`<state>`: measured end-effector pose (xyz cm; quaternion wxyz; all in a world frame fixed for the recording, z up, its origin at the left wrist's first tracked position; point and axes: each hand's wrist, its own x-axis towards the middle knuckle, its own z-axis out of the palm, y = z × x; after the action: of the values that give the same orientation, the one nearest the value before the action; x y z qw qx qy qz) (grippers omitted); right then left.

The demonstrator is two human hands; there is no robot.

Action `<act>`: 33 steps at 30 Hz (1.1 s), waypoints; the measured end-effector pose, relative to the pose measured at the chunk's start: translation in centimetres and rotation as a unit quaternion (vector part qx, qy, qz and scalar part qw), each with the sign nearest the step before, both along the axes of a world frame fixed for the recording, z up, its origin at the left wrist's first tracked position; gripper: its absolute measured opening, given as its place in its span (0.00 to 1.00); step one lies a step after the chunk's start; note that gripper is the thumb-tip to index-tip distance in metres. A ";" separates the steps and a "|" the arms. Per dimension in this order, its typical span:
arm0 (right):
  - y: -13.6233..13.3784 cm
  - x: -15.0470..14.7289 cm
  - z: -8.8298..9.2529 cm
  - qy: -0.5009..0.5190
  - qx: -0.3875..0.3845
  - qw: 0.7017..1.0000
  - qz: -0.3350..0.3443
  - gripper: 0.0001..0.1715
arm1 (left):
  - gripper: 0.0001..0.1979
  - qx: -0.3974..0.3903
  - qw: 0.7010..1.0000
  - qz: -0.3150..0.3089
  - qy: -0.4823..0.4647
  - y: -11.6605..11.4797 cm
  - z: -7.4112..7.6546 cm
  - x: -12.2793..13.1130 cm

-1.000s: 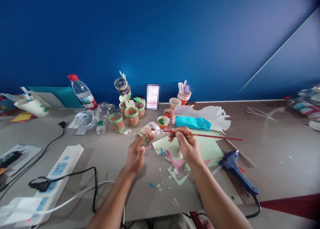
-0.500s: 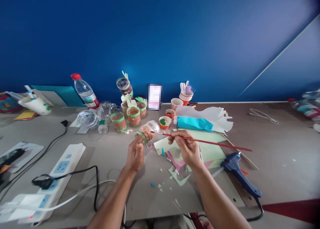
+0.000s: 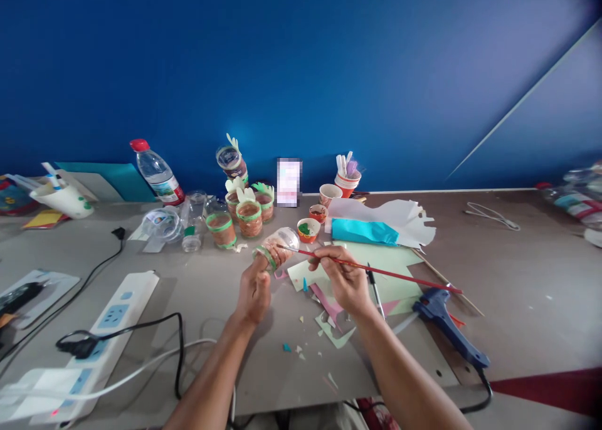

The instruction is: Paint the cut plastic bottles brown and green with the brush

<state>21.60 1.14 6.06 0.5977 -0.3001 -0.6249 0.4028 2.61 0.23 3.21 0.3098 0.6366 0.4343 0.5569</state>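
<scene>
My left hand [image 3: 254, 290] is closed around the lower end of a cut plastic bottle piece [image 3: 276, 247], partly brown with a green band. It is tilted, with its clear end pointing up and right. In my right hand [image 3: 345, 278] is a long red paintbrush [image 3: 395, 274], pinched near its bristles. The brush tip touches or nearly touches the brown side of the bottle piece. Behind the hands are a small paper cup with green paint [image 3: 308, 230] and another with brown paint [image 3: 318, 214]. Several brown-painted cups [image 3: 249, 219] with green bands stand left of them.
Paper scraps and a pen [image 3: 375, 290] lie by my right forearm. A blue glue gun [image 3: 446, 326] rests farther right. At left are a power strip [image 3: 110, 330] with cables and a red-capped bottle [image 3: 157, 173]. A blurred phone [image 3: 288, 182] stands against the blue wall.
The brush tip has shifted slightly left along the bottle piece, and my right hand has moved a little left with it. My left hand keeps its hold.
</scene>
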 end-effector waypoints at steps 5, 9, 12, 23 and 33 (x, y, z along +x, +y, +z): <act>-0.2 -0.3 -0.3 -0.042 -0.012 0.999 -0.012 0.07 | 0.38 0.008 1.000 0.002 0.003 0.2 -0.1 0.0; -0.4 0.0 -0.2 -0.004 -0.038 0.999 -0.008 0.07 | 0.37 -0.011 0.999 0.025 -0.028 0.2 0.0 0.1; -0.3 -0.2 -0.2 0.020 -0.036 0.999 -0.002 0.06 | 0.37 -0.005 1.000 0.014 -0.021 0.2 -0.1 0.1; -0.5 -0.7 0.0 0.029 -0.060 0.998 0.017 0.08 | 0.33 -0.014 0.998 0.041 -0.045 0.1 -0.3 0.1; -0.6 -1.1 -0.1 0.029 -0.080 0.996 0.006 0.08 | 0.36 0.031 0.993 0.039 0.105 -0.2 0.0 -0.2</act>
<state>20.53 0.58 5.91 0.5872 -0.3313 -0.5746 0.4640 2.39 -0.01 3.26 0.2205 0.6832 0.4719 0.5119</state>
